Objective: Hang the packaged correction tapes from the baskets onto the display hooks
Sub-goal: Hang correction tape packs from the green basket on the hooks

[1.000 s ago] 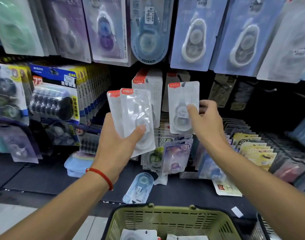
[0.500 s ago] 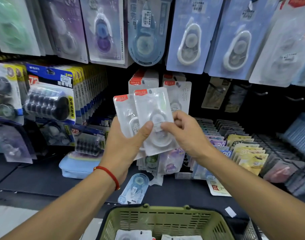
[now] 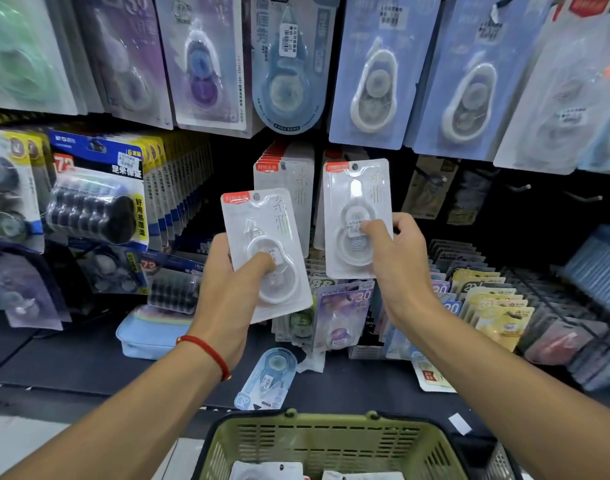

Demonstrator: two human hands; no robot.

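Note:
My left hand (image 3: 229,289) grips a clear blister pack of white correction tape (image 3: 266,251) with a red corner tag, thumb on its front. My right hand (image 3: 397,268) pinches a second identical pack (image 3: 357,202), held upright in front of the display, its hang hole near the top. Behind both packs a row of the same white packs (image 3: 286,171) hangs on a hook. A green basket (image 3: 324,441) sits below, with more white packs (image 3: 265,471) in it.
Larger blue and purple tape packs (image 3: 369,71) hang above. Black multi-roll packs (image 3: 95,206) hang left. Bare hooks (image 3: 518,187) stick out at right. A loose blue tape pack (image 3: 267,379) lies on the dark shelf. Racks of small packs (image 3: 483,296) stand lower right.
My right hand has taken one pack from the pair in my left hand and lifted it up and right toward the hanging row. The left hand now holds one pack.

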